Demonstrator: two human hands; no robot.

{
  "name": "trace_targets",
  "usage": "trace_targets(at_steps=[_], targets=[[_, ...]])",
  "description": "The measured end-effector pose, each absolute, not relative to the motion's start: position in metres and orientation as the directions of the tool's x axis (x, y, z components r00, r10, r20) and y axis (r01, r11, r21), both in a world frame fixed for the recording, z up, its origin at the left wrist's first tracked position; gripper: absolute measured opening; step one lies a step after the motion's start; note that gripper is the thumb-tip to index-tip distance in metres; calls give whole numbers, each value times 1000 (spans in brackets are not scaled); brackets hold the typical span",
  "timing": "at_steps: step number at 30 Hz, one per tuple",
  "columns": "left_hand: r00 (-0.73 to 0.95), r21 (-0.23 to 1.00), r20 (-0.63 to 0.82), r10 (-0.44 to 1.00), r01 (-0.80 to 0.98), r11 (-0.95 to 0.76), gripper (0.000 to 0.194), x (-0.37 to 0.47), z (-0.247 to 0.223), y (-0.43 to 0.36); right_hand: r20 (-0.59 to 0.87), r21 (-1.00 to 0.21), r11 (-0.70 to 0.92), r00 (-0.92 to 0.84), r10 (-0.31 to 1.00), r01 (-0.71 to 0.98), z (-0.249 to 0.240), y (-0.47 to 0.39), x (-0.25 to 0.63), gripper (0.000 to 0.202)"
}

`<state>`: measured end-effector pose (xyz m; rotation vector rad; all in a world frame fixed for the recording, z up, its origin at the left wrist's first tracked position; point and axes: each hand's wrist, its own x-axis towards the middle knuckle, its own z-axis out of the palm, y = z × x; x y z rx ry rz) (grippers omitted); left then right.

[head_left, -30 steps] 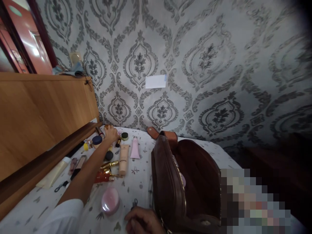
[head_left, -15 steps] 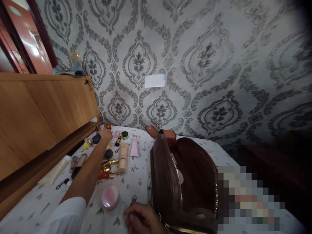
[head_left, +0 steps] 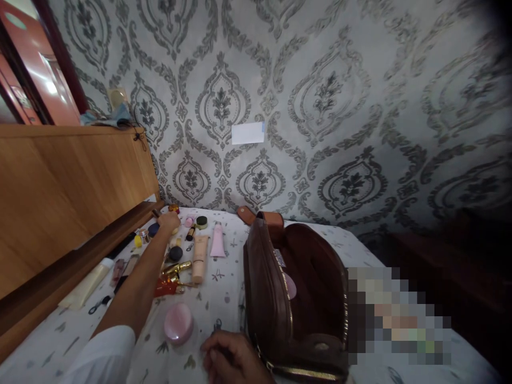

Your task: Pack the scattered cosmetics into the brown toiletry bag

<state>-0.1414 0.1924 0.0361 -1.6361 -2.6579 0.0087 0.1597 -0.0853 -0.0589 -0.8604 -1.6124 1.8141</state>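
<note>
Left hand [head_left: 169, 220] has shifted to the dark tube [head_left: 156, 213]

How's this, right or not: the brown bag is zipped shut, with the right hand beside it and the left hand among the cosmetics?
Not quite: the brown bag is unzipped and gaping open, as the head view shows. The right hand is beside it and the left hand is among the cosmetics.
</note>
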Motion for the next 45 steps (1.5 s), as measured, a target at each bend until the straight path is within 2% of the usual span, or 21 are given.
trace_targets(at_steps=[5, 12, 20, 24, 32, 36, 39, 42, 45], targets=[[-413, -5, 106, 904, 909, 416, 34, -135, 43, 185, -102, -992, -127, -619, 779, 3, -54, -87, 157, 38], [-369, -9, 197, 908, 926, 378, 34, -120, 51, 168, -47, -998, -60, -639, 767, 1, -43, -86, 155, 39], [-102, -65, 216, 971, 991, 118, 28, -79, 37, 122, -7, -999, -32, -617, 787, -30, -52, -87, 155, 39], [-38, -67, 210, 977, 996, 53, 32, -74, 37, 102, -24, -999, -49, -613, 790, -23, -51, -87, 154, 42], [-18, -34, 301, 954, 999, 30, 32, -85, 65, 45, -24, -999, -47, -596, 802, -24, -44, -91, 153, 39], [-27, -22, 493, 869, 999, 44, 33, -113, 80, 18, -31, -999, -49, -599, 800, -14, -34, -93, 155, 35], [-108, 49, 622, 776, 994, 99, 32, -146, 79, 11, -27, -999, -40, -606, 795, -8, -31, -93, 155, 34], [-208, 147, 593, 778, 978, 149, 36, -173, 67, 10, -20, -1000, -31, -613, 790, -7, -34, -92, 154, 32], [-231, 186, 550, 803, 971, 151, 36, -186, 54, 8, -13, -1000, -21, -618, 786, -7, -37, -92, 153, 30]])
